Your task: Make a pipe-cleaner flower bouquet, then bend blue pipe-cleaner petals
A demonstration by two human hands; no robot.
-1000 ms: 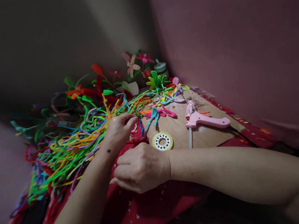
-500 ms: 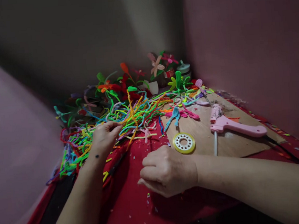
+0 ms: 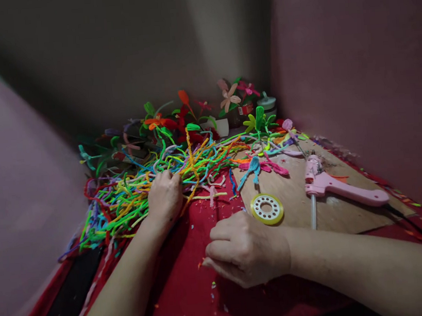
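My left hand (image 3: 166, 195) rests at the near edge of a heap of coloured pipe cleaners (image 3: 126, 201), fingers curled down and closed. What it grips, if anything, is hidden behind the knuckles. A twisted orange pipe cleaner (image 3: 191, 154) stands up from the heap just beyond it. Over the red cloth (image 3: 192, 286), my right hand (image 3: 247, 250) is closed with its fingers folded in; its contents are out of sight. Right behind that hand lies a roll of yellow-edged tape (image 3: 267, 209) on a white spool.
A pink glue gun (image 3: 339, 187) with a glue stick lies on a brown board (image 3: 290, 190) at the right, its cord trailing off. Blue (image 3: 251, 171) and pink pipe-cleaner pieces are on the board. Pipe-cleaner flowers (image 3: 228, 98) and a lidded jar (image 3: 267, 105) stand along the back wall.
The view has shifted, so everything sits a little farther right and lower. My left hand has moved slightly right and turned, its fingers now curled downward. My right hand stays closed in place.
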